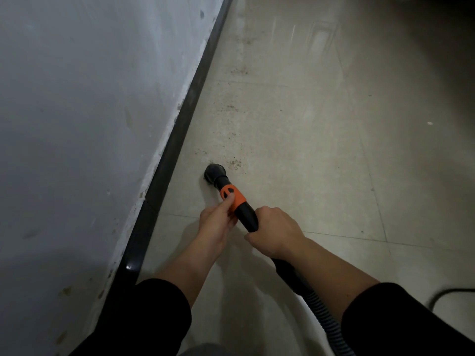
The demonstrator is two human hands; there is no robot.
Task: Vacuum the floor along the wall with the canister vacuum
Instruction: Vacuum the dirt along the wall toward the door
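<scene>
Down by the floor's left edge, seen from head height: pale tiled floor [321,150] meets a dark baseboard [180,129] that runs diagonally from bottom left to top centre, w/ a scuffed grey-white wall [90,98] above it on the left. Both hands hold a black vacuum wand [248,217] — left hand [217,223] in front, right hand [276,233] just behind it. The left hand's fingers curl round the wand from the wall side, thumb lying on an orange collar [236,199]. The right hand is wrapped tight over the wand's rear end, knuckles up.

Past the collar the wand ends in a round brush nozzle [215,172], black, down on the floor near the baseboard but apart from it — a strip of bare tile lies between. Brown dirt specks [235,163] sit just beside the nozzle, on its far right side; more patches trail along the floor toward the far edge, approx. parallel to the baseboard.

A ribbed hose [320,314] comes out under the right wrist & runs to the bottom of the view, between the forearms. Black sleeves [159,312] end near the elbows. A dark cable [452,291] curves on the floor at the right edge. A small white scrap [429,123] lies well apart, over to the right. Light is dim; the floor's far right corner is in shadow.
</scene>
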